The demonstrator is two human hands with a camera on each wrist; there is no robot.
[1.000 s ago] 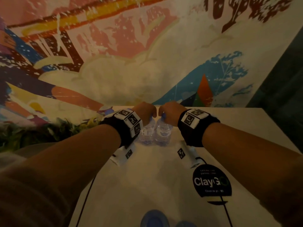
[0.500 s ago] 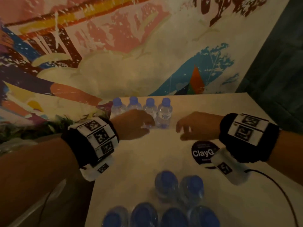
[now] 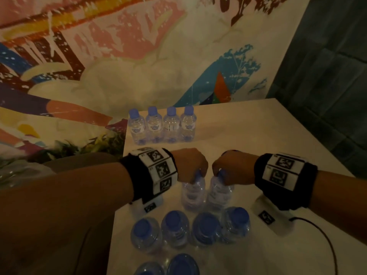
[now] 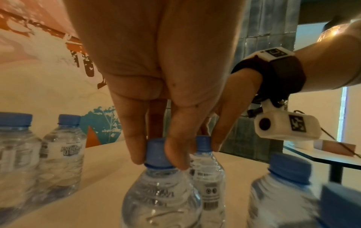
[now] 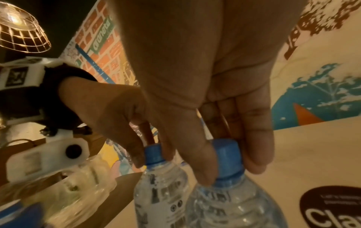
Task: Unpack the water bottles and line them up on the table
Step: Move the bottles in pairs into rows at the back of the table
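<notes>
Blue-capped water bottles being gripped, one per hand.
L hand (image 3: 191, 164) & R hand (image 3: 231, 167) are pinching caps of two bottles (image 3: 206, 192) touching on table (image 3: 248, 135).

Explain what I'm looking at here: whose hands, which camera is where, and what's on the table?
No machine: a person wears black wristbands carrying small cameras, plus one head camera. The head view looks down on a pale table. At its far edge stand four lined-up bottles; nearer the person is a cluster of unplaced bottles. The left hand pinches the blue cap of one bottle, and the right hand pinches another bottle's cap. The two wrist views show the same grips close up, fingers round each cap.
</notes>
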